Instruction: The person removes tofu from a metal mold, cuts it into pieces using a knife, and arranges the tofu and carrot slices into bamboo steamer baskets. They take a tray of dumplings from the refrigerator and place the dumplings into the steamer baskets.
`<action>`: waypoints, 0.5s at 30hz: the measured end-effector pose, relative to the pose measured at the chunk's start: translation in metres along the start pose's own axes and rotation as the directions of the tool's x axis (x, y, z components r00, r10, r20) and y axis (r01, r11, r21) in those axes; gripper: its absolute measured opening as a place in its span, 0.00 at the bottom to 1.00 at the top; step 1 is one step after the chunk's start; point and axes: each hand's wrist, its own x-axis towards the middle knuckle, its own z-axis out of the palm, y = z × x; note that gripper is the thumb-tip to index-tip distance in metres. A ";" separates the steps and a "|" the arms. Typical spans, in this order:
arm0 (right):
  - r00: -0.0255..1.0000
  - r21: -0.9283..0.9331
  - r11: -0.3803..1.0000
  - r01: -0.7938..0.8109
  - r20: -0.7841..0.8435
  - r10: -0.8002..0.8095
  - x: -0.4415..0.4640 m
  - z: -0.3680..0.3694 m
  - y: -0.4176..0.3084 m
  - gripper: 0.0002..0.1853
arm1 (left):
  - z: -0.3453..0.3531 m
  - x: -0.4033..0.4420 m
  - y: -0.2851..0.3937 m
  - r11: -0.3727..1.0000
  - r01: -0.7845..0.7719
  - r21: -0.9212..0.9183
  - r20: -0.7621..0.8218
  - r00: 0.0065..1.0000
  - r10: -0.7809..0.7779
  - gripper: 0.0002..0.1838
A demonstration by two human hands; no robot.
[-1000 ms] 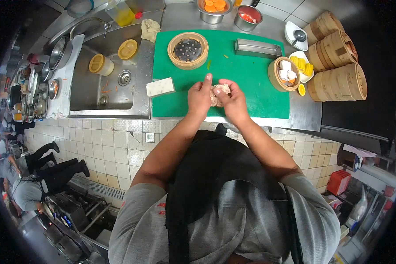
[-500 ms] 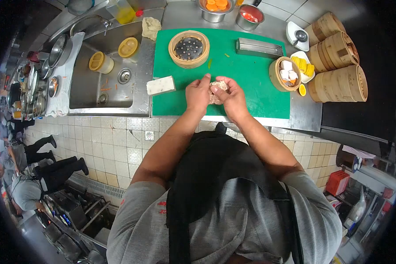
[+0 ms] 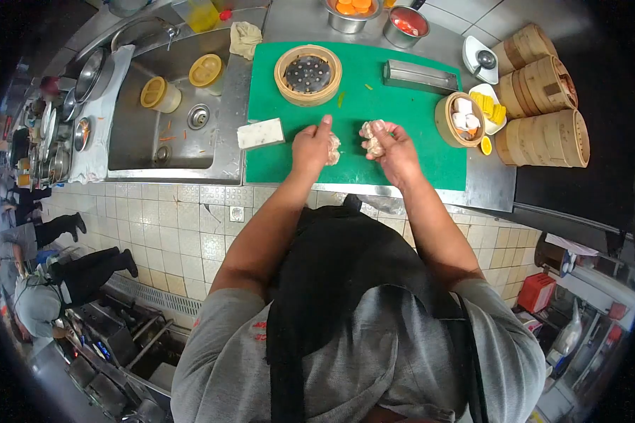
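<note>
Over the green board (image 3: 416,106), my left hand (image 3: 310,151) is closed round a pale, lumpy piece of food (image 3: 333,150). My right hand (image 3: 396,154) grips another lumpy piece (image 3: 372,139), a short gap to the right of the first. Left of my left hand lies a white speckled block (image 3: 260,134) at the board's edge. Behind it stands a round bamboo steamer (image 3: 337,70) with a dark perforated liner. A long metal tray (image 3: 420,76) lies at the back right of the board. Beside the right edge, a small steamer (image 3: 444,127) holds white and orange pieces.
A sink (image 3: 137,134) with two yellow-lidded tubs is at the left, a crumpled cloth (image 3: 245,39) by its corner. Metal bowls (image 3: 347,22) stand behind the board. Stacked bamboo steamers (image 3: 543,139) are at the right. People (image 3: 39,307) stand at the far left.
My hands were together around one lumpy mass. They have moved apart, the left one leftward and the right one rightward, each now with a separate piece.
</note>
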 end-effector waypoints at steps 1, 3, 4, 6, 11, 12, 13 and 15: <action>1.000 0.011 0.999 -0.030 0.009 0.030 -0.002 -0.002 -0.004 0.19 | -0.002 -0.003 0.006 0.987 -0.063 0.150 0.033 0.998 0.058 0.27; 0.997 -0.003 0.997 -0.073 0.037 0.073 -0.006 -0.005 -0.013 0.19 | 0.000 -0.014 0.015 0.947 -0.126 0.295 0.078 0.991 0.108 0.29; 0.991 -0.019 0.993 -0.113 0.071 0.114 -0.006 -0.006 -0.019 0.20 | 0.002 -0.021 0.019 0.653 -0.497 0.571 0.085 0.827 0.555 0.27; 0.982 -0.067 0.988 -0.136 0.125 0.143 -0.009 -0.007 -0.029 0.21 | 0.008 -0.025 0.018 0.159 -0.636 0.755 0.231 0.485 0.843 0.27; 0.958 -0.119 0.983 -0.139 0.234 0.164 -0.025 0.010 -0.060 0.20 | 0.016 -0.025 0.032 0.929 -0.360 -0.082 0.526 0.777 0.347 0.29; 0.945 -0.199 0.980 0.003 0.321 0.062 -0.029 0.010 -0.061 0.20 | 0.013 -0.026 0.037 0.929 -0.361 -0.082 0.527 0.776 0.348 0.29; 0.910 -0.263 0.953 0.149 0.413 -0.028 -0.032 0.011 -0.062 0.22 | 0.009 -0.030 0.046 0.935 -0.344 -0.092 0.534 0.775 0.338 0.25; 0.906 -0.322 0.934 0.155 0.423 -0.005 -0.036 0.008 -0.063 0.23 | 0.001 -0.040 0.059 0.941 -0.323 -0.101 0.539 0.778 0.325 0.21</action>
